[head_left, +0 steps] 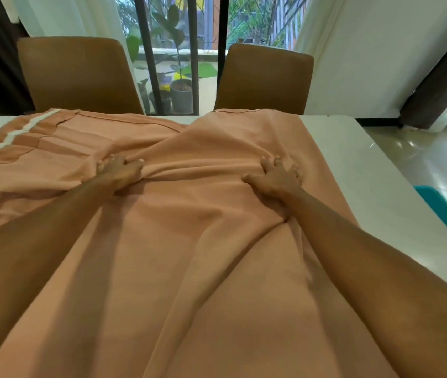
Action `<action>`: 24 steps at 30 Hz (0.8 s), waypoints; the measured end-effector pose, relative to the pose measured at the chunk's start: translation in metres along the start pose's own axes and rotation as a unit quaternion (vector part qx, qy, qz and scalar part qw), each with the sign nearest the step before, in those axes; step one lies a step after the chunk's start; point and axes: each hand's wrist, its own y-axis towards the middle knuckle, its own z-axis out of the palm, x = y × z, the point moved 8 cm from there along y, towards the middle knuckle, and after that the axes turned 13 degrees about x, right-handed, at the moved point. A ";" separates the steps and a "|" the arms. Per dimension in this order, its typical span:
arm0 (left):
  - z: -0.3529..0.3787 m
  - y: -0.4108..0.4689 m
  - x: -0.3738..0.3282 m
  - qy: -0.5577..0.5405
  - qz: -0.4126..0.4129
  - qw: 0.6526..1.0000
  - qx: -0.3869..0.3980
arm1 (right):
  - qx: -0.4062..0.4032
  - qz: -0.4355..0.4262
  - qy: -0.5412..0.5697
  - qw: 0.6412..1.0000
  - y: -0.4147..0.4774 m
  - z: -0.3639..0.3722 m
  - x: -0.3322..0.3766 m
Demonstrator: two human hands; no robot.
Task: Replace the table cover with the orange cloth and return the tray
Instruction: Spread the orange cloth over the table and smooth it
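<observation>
Lay spread over most of a white table (353, 165), the orange cloth (189, 268): rumpled, ridged in long folds running from the near edge toward the far one, bunched at the middle. Left bare a strip of tabletop along the right side and a small corner at far left. Showed a hemmed end at far left with a white band (17, 133) stitched along it, that end doubled over in flat pleats.

Stood behind the far edge, two brown upholstered chairs (75, 75), backs upright, one to the left and one to the right, well apart. Between them, a barred glass door (195, 50) with potted plants (181, 94) beyond it on the outside. Hung at both sides, pale curtains (380, 50).

Peeked in at the right edge, beside the table, a teal object (440, 205), too cropped to identify.

Reached out across the cloth, both bare forearms. Pressed down at the gathered middle, the left hand (120, 173), fingers curled into a fold and clenched on the fabric. Sat a little to the right, the right hand (276, 177), fingers dug into another ridge and gripping it, thumb splayed out to the left. Stayed apart from each other, the two hands, a taut fold stretched between them.

Not seen anywhere, the tray.
</observation>
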 end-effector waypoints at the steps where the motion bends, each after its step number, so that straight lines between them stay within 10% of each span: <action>1: -0.003 -0.012 0.000 -0.025 0.002 0.999 -0.036 | 0.006 -0.017 0.017 1.000 -0.001 -0.004 0.002; 4: 0.002 -0.069 -0.015 0.014 0.081 0.983 -0.165 | -0.080 -0.057 0.135 0.986 -0.029 -0.017 -0.001; 7: 0.047 -0.103 -0.032 0.129 0.144 0.973 -0.130 | -0.129 -0.041 0.047 0.990 -0.062 0.006 -0.002; 24: 0.010 0.009 -0.027 0.172 0.061 0.978 -0.099 | 0.039 -0.092 -0.057 0.993 0.034 0.000 0.071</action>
